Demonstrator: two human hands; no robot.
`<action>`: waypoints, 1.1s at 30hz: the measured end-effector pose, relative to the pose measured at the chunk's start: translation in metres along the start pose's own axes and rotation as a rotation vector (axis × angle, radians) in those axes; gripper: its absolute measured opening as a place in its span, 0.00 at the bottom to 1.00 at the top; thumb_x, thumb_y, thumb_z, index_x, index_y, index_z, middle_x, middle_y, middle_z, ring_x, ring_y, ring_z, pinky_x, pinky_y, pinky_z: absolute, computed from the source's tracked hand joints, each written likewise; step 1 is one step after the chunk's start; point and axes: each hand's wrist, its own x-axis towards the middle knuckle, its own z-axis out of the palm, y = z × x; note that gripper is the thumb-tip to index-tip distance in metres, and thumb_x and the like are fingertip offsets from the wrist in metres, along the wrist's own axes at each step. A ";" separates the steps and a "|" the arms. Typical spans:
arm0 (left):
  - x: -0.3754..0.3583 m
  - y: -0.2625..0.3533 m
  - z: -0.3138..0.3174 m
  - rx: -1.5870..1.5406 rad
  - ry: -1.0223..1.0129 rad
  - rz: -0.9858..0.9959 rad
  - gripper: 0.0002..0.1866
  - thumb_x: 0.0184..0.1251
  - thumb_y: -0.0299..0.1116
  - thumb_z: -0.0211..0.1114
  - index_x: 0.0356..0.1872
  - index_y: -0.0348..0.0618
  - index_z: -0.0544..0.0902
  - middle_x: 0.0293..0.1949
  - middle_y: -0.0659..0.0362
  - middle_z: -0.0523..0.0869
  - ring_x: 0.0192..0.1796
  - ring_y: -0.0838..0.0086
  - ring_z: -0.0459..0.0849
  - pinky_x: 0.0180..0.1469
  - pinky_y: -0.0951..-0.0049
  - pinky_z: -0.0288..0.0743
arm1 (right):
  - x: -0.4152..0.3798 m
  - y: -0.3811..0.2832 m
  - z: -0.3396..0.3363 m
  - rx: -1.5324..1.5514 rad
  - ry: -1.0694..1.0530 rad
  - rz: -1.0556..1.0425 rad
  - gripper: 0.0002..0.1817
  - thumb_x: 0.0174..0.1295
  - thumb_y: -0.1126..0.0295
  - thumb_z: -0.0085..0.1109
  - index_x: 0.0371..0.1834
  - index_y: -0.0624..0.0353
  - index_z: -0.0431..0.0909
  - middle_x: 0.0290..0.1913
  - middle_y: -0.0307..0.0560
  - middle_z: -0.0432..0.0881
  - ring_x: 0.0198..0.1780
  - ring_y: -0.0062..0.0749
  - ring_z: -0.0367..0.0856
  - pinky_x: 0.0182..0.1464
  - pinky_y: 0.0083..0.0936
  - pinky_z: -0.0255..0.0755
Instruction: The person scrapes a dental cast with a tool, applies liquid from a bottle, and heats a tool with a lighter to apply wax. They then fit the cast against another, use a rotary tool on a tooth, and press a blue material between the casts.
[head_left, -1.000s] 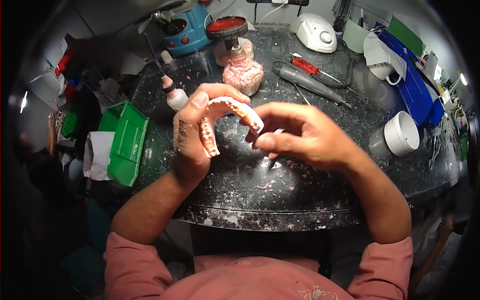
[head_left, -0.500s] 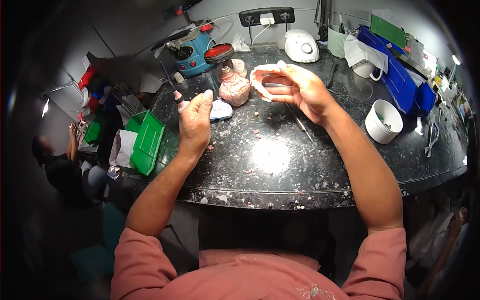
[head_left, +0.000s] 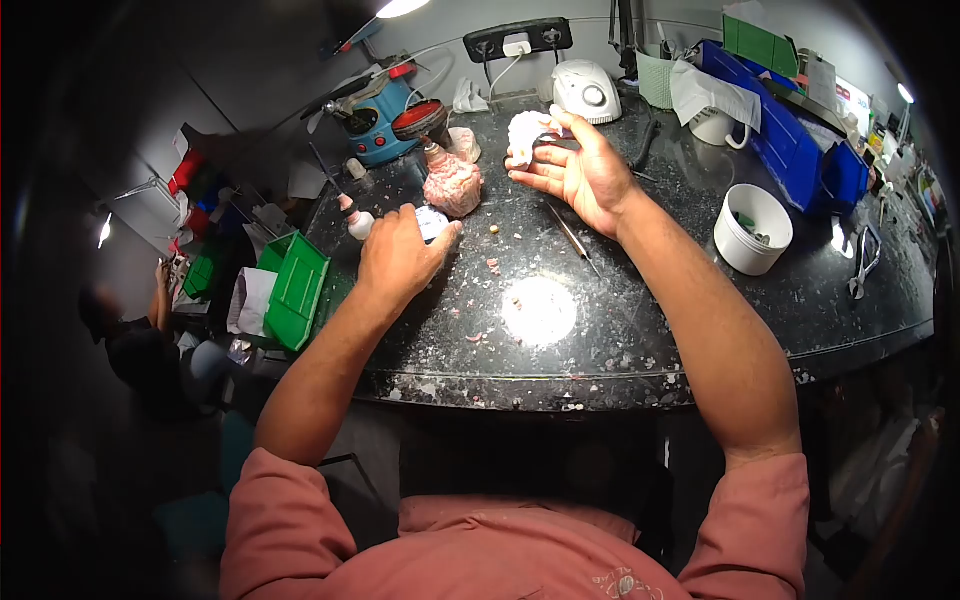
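Observation:
My right hand (head_left: 590,180) holds up a pink-and-white, arch-shaped denture (head_left: 525,138) between thumb and fingers, above the far middle of the bench. Down at the bench on the left, my left hand (head_left: 398,252) has its thumb and fingers about a small blue-and-white piece (head_left: 432,222), partly covered by the hand. Just beyond that hand stands a small bottle (head_left: 358,222) with a brush-like stem. A lumpy pink mass (head_left: 453,188) with a metal tip rests beside the piece. Between my hands lies a slim metal hand tool (head_left: 572,236).
At the back are a blue machine (head_left: 378,125), a red-faced round part (head_left: 420,120) and a white control unit (head_left: 587,92). A white tub (head_left: 753,232), pliers (head_left: 864,262) and blue bins (head_left: 800,150) are right, a green bin (head_left: 297,290) left. Another person (head_left: 140,345) sits far left.
My left hand has lowered from its raised, closed pose onto the blue-and-white piece. My right hand has turned the denture, so its arch opening shows less. The view has shifted slightly.

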 end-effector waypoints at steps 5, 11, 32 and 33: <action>0.008 -0.001 -0.008 0.005 -0.262 -0.199 0.30 0.59 0.54 0.64 0.41 0.28 0.81 0.33 0.37 0.85 0.40 0.50 0.86 0.46 0.57 0.78 | 0.002 0.003 -0.004 0.042 -0.054 -0.011 0.31 0.68 0.45 0.51 0.60 0.62 0.61 0.54 0.65 0.71 0.53 0.47 0.79 0.56 0.42 0.79; -0.025 -0.005 -0.024 -1.136 -0.139 -0.272 0.26 0.62 0.39 0.64 0.55 0.28 0.75 0.44 0.47 0.86 0.45 0.61 0.87 0.54 0.63 0.79 | -0.004 -0.001 0.011 0.124 0.063 -0.040 0.27 0.69 0.51 0.47 0.60 0.62 0.62 0.54 0.65 0.71 0.55 0.49 0.77 0.58 0.43 0.77; -0.013 -0.017 -0.023 -1.942 -0.160 0.075 0.43 0.57 0.33 0.68 0.70 0.25 0.57 0.67 0.43 0.67 0.69 0.62 0.68 0.72 0.60 0.60 | -0.042 0.037 0.073 -1.127 -0.248 -0.858 0.43 0.39 0.70 0.79 0.63 0.62 0.70 0.59 0.56 0.73 0.59 0.45 0.74 0.60 0.35 0.71; -0.013 -0.018 -0.022 -1.941 -0.160 0.114 0.43 0.57 0.33 0.69 0.70 0.26 0.57 0.68 0.43 0.66 0.70 0.61 0.68 0.72 0.60 0.60 | -0.043 0.036 0.073 -1.144 -0.250 -0.848 0.43 0.38 0.70 0.79 0.63 0.63 0.71 0.59 0.56 0.74 0.59 0.46 0.74 0.60 0.36 0.70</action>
